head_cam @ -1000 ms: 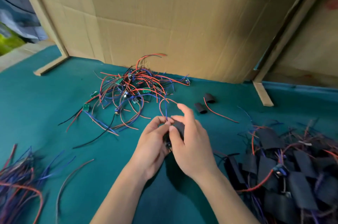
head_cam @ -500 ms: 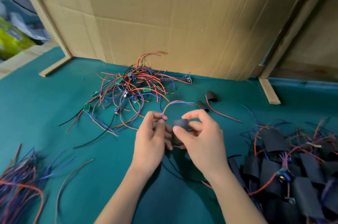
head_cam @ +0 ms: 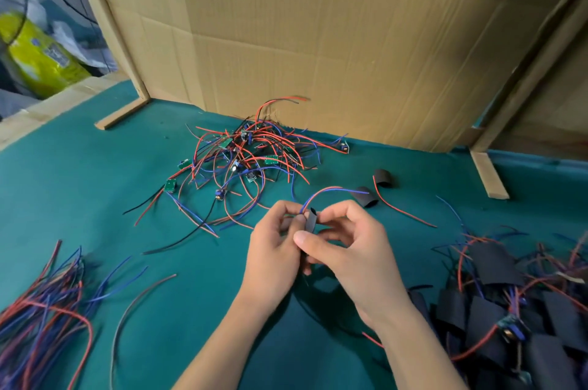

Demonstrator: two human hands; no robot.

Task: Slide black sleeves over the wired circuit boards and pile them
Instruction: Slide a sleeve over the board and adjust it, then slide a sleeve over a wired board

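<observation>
Two bare hands meet above the middle of a green table [head_cam: 95, 198]. The right hand [head_cam: 353, 249] pinches a black sleeve [head_cam: 311, 222] between thumb and fingers, holding it nearly upright. The left hand [head_cam: 273, 249] is curled just beside it, fingertips pressed to the sleeve's left side; a board may be inside, but the fingers hide it. A red and blue wire pair [head_cam: 331, 191] arcs out from the sleeve's top toward the right.

Toward the far edge, against a cardboard wall [head_cam: 318, 39], lies a tangle of bare boards [head_cam: 248, 160] with red, blue and black leads. Two empty sleeves [head_cam: 375, 187] lie right of that tangle, apart from it. At the near right corner sits the pile [head_cam: 509, 310] of sleeved boards, wires sticking out. At the near left edge lies a bundle of loose wires [head_cam: 41, 310].
</observation>
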